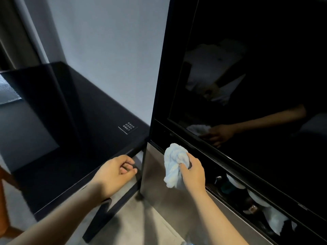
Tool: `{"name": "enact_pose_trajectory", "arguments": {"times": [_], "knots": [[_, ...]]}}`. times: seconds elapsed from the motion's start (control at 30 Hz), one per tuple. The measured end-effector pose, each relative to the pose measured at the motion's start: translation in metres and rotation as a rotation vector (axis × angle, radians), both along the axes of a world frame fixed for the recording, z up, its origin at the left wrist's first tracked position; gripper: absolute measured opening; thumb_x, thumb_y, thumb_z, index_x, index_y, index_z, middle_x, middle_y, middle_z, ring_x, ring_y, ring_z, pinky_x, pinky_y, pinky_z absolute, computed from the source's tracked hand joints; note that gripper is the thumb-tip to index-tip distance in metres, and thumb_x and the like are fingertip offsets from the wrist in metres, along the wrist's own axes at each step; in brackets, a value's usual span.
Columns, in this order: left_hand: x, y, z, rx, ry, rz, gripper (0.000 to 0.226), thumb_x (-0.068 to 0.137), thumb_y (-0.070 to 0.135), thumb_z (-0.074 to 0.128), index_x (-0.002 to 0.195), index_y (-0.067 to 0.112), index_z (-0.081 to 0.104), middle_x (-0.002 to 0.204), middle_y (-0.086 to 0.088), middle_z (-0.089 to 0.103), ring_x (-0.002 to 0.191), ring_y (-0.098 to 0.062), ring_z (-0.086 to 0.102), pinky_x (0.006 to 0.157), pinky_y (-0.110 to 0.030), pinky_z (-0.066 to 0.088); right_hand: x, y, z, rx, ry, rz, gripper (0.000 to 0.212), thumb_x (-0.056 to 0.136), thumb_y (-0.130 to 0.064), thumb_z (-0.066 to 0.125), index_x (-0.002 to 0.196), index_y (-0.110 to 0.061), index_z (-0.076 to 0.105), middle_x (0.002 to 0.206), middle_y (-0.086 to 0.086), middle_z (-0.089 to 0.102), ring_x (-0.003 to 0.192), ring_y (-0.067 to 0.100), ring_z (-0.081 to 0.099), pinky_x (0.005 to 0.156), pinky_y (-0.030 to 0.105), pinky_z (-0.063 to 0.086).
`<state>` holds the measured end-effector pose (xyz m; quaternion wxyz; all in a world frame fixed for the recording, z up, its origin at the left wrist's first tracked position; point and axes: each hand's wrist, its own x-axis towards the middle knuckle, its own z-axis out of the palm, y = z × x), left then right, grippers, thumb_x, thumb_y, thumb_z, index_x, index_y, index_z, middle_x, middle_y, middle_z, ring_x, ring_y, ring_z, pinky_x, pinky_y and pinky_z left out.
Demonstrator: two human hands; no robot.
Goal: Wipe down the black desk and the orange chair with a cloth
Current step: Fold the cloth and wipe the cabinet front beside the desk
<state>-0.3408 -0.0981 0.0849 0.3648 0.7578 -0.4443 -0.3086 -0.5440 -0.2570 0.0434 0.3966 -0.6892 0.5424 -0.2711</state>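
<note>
My right hand [192,172] grips the bunched white cloth [174,161], which is held against the steel panel [159,183] under the dark glossy screen [265,68], not on the black desk [79,121]. My left hand [115,171] curls its fingers round the desk's front edge near its right corner. The desk top shines and shows no smears, so I judge it mostly wiped. A sliver of orange at the far left edge may be the orange chair [5,195], though too little shows to be sure. I reckon the chair is left to do. The desk's right end meets the screen's frame, and the wall [109,50] closes the back. Only a small sign card [127,127] lies on the top, so long strokes leftward have room.
</note>
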Motion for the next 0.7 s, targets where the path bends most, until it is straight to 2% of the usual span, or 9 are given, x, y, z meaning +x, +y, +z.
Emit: {"name": "enact_pose_trajectory", "arguments": {"times": [0.1,0.17,0.2,0.27,0.33,0.4,0.57,0.7], "knots": [[0.006,-0.019,-0.007,0.010,-0.101,0.020,0.006,0.088,0.003,0.064,0.089,0.009,0.065,0.066,-0.002,0.054,0.054,-0.009,0.044,0.054,-0.020,0.044,0.018,-0.027,-0.016,0.011,0.040,-0.032,0.039,0.087,-0.018,0.057,0.125,-0.026,0.056,0.116,-0.004,0.057,0.110,0.017,0.054,0.093,0.037,0.048],[0.011,-0.028,-0.010,0.053,-0.137,0.026,0.009,0.090,0.010,0.061,0.085,0.003,0.064,0.064,-0.004,0.057,0.051,-0.008,0.045,0.052,-0.017,0.042,0.028,-0.039,-0.024,-0.056,0.112,-0.051,0.037,0.086,-0.018,0.057,0.123,-0.026,0.058,0.116,-0.001,0.057,0.109,0.020,0.052,0.094,0.041,0.046],[0.014,-0.031,-0.010,0.075,-0.141,0.036,0.011,0.090,0.017,0.061,0.084,0.008,0.065,0.067,-0.001,0.062,0.051,-0.004,0.051,0.053,-0.012,0.042,0.033,-0.045,-0.028,-0.092,0.151,-0.065,0.037,0.087,-0.018,0.057,0.123,-0.025,0.058,0.117,0.001,0.058,0.110,0.022,0.051,0.096,0.042,0.045],[0.021,-0.036,-0.013,0.099,-0.132,0.085,0.003,0.088,0.028,0.065,0.087,0.026,0.063,0.077,0.007,0.066,0.066,0.006,0.061,0.055,-0.007,0.044,0.045,-0.053,-0.037,-0.155,0.231,-0.077,0.036,0.089,-0.019,0.056,0.125,-0.022,0.057,0.116,0.004,0.060,0.108,0.026,0.051,0.097,0.040,0.040],[0.024,-0.039,-0.019,0.119,-0.116,0.102,0.009,0.087,0.032,0.066,0.094,0.032,0.060,0.084,0.011,0.066,0.073,0.007,0.062,0.059,-0.007,0.047,0.055,-0.059,-0.047,-0.196,0.296,-0.093,0.030,0.092,-0.021,0.054,0.121,-0.017,0.059,0.111,0.007,0.064,0.103,0.029,0.055,0.092,0.038,0.038],[0.026,-0.040,-0.026,0.142,-0.095,0.114,0.010,0.088,0.033,0.066,0.096,0.032,0.060,0.087,0.013,0.065,0.076,0.005,0.063,0.063,-0.011,0.050,0.066,-0.067,-0.052,-0.182,0.312,-0.140,0.025,0.094,-0.023,0.051,0.115,-0.014,0.061,0.106,0.011,0.066,0.101,0.032,0.058,0.088,0.038,0.038],[0.039,-0.037,-0.046,0.188,-0.051,0.165,0.017,0.087,0.034,0.067,0.103,0.029,0.062,0.093,0.013,0.065,0.081,-0.001,0.064,0.075,-0.023,0.056,0.091,-0.079,-0.069,-0.132,0.360,-0.152,0.041,0.096,-0.034,0.047,0.133,-0.016,0.051,0.118,0.010,0.064,0.111,0.031,0.056,0.094,0.042,0.038],[0.047,-0.032,-0.058,0.196,-0.003,0.195,0.022,0.087,0.032,0.068,0.107,0.026,0.063,0.095,0.008,0.066,0.083,-0.005,0.066,0.078,-0.031,0.057,0.100,-0.083,-0.080,-0.174,0.329,-0.205,0.042,0.093,-0.038,0.053,0.118,-0.004,0.054,0.101,0.016,0.067,0.094,0.034,0.063,0.085,0.044,0.046]]}}
